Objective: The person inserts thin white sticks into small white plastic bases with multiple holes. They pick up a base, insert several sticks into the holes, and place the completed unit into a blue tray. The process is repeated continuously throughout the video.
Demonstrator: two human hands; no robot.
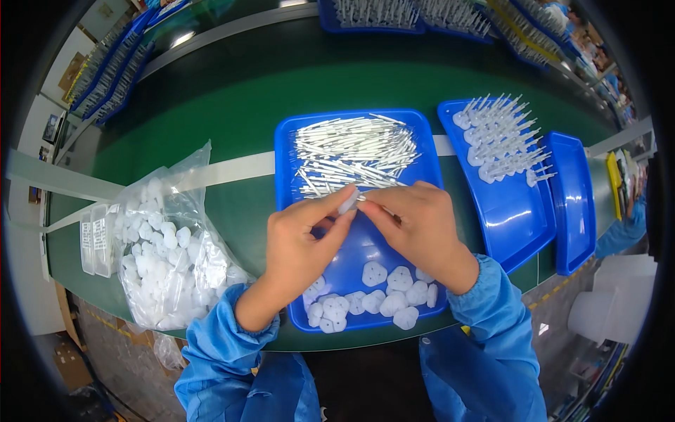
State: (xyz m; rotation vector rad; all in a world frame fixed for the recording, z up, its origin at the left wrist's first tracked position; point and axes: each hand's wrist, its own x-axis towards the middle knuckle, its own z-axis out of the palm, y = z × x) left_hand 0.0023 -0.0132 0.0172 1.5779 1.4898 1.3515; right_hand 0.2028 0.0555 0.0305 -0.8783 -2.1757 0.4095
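Over the middle of a blue tray (283,162), both of my hands meet at the fingertips. My left hand (299,235) pinches a small translucent white plastic piece (348,202), like the lobed discs in the tray. Against that piece, my right hand (425,221) pinches the end of a thin white stick (361,198), mostly covered by the fingers. A heap of loose white sticks (355,148) fills the tray's far half. Several white lobed discs with small holes (399,279) lie along its near edge.
At left stands a clear plastic bag (169,260) full of white discs. To the right, a blue tray (517,225) holds rows of discs with upright sticks (496,137); another blue tray (573,204) sits beside it. More filled trays (376,17) line the table's (232,91) far side.
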